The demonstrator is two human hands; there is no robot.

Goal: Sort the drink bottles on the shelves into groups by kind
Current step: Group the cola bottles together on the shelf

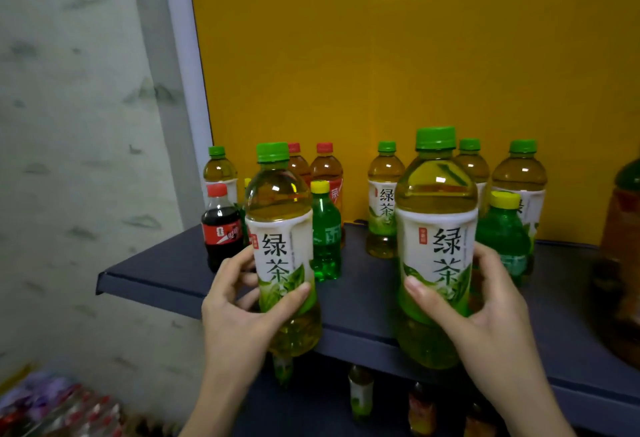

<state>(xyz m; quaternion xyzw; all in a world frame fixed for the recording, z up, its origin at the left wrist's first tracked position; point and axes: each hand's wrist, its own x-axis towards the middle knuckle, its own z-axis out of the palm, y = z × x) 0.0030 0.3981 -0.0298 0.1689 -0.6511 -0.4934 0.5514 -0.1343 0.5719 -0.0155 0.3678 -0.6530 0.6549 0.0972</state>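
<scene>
Bottles of green tea, two, upright before the shelf (363, 299) front edge: left bottle (281, 228) clasped in left grip (239, 312), right bottle (437, 225) clasped in right grip (491, 308). Cola bottle (221, 228) near shelf's left edge.

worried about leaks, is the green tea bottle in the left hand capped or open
Capped: the green tea bottle gripped by the left hand has its green cap seated on the neck.

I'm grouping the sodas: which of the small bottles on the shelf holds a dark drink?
The cola bottle at the left end of the shelf, with a red cap and red label; the other small bottles are green with yellow caps.
</scene>
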